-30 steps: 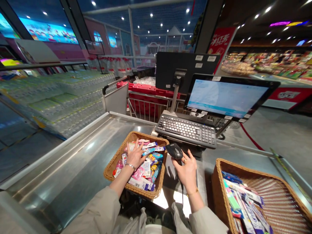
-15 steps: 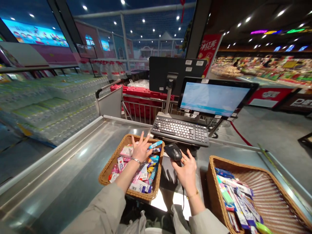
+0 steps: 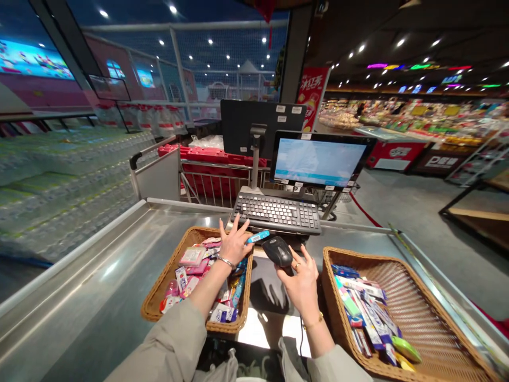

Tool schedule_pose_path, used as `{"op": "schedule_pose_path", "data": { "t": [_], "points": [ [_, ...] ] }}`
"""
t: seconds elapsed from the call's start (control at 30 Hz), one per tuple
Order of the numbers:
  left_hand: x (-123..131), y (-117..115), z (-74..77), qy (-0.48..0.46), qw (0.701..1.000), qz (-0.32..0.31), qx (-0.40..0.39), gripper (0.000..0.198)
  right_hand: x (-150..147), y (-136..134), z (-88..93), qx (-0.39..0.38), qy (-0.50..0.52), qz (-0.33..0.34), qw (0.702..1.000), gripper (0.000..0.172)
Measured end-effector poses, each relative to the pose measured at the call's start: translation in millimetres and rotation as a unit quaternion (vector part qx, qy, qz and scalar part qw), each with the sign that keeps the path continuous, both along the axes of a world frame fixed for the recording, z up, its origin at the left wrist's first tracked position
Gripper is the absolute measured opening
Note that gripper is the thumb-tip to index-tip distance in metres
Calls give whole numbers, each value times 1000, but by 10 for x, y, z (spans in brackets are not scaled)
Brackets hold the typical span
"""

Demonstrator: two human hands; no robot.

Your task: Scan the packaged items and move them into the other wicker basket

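My left hand (image 3: 234, 244) hovers over a wicker basket (image 3: 194, 231) of small colourful packaged goods, its fingers spread. A slim blue pack (image 3: 257, 237) sticks out past the thumb side of that hand, apparently gripped there; its lower part is hidden. My right hand (image 3: 302, 281) grips a black corded handheld scanner (image 3: 277, 251), whose head lies close to the blue pack. To the right stands a second wicker basket (image 3: 330, 265), holding long toothbrush-style packs (image 3: 368, 318) and a green item (image 3: 406, 349).
A steel checkout counter (image 3: 99, 276) runs along the left. A keyboard (image 3: 276, 212) and a touchscreen monitor (image 3: 318, 159) stand straight ahead, with a black customer display (image 3: 262, 127) behind them. Past these are a red shopping cart (image 3: 207, 154) and stacked bottled water (image 3: 59, 201).
My left hand has risen out of the basket with the blue pack, moving it closer to the scanner. The whole scene has slid left in view as my head turned right.
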State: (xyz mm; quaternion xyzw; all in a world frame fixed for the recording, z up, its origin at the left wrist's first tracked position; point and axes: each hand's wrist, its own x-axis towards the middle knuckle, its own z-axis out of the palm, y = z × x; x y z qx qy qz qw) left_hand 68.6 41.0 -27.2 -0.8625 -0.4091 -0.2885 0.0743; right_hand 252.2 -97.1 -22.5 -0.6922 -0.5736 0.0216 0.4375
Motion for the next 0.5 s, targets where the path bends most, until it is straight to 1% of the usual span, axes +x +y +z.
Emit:
{"op": "schedule_pose_path", "data": {
  "t": [0.23,0.5],
  "points": [
    [164,37,-1,-2,1000,-23,20,13,73,-42,27,-4,-5,-17,1000,18],
    [281,48,29,-11,999,-39,30,14,147,-81,25,-16,-8,-19,1000,20]
  ]
}}
